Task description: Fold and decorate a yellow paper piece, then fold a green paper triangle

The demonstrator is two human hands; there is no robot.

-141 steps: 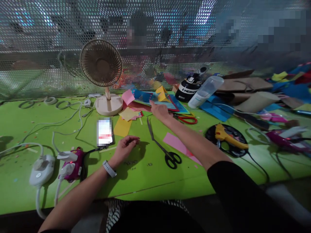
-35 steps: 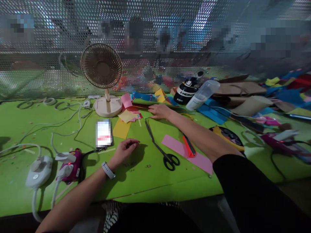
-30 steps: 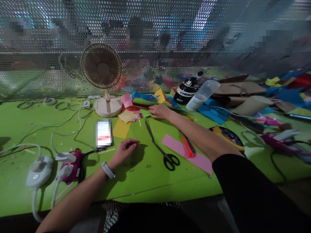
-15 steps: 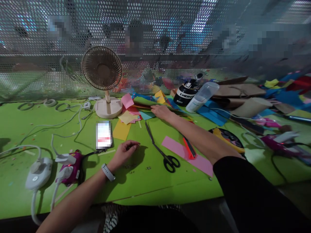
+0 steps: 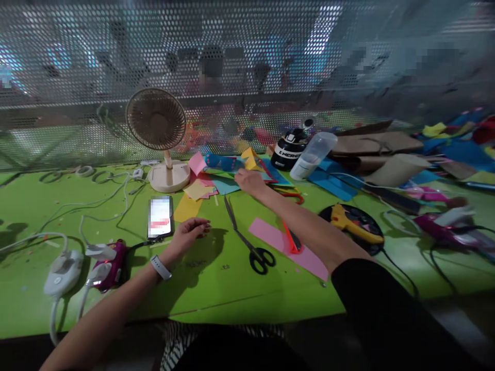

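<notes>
Beside the phone [image 5: 160,218], our left hand [image 5: 186,237] rests on the surface [image 5: 216,288], perhaps for steadiness, fingers curled but apart; beyond the scissors [image 5: 257,252], coloured papers [image 5: 226,186] lie under our right hand [image 5: 251,183], whose grip we cannot tell

"ENERGY", its last letters hard to read, on black bottle's [image 5: 285,158] white band

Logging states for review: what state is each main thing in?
Left hand: empty, fingers curled
Right hand: at the papers, grip unclear
Scissors: shut, lying flat
Phone: lit
Fan: upright, spin unclear
Purple socket: plugs in, light on
Clear bottle: leaning
Black bottle: standing
Glue gun: on black dish
Red cutter: on pink paper
</notes>
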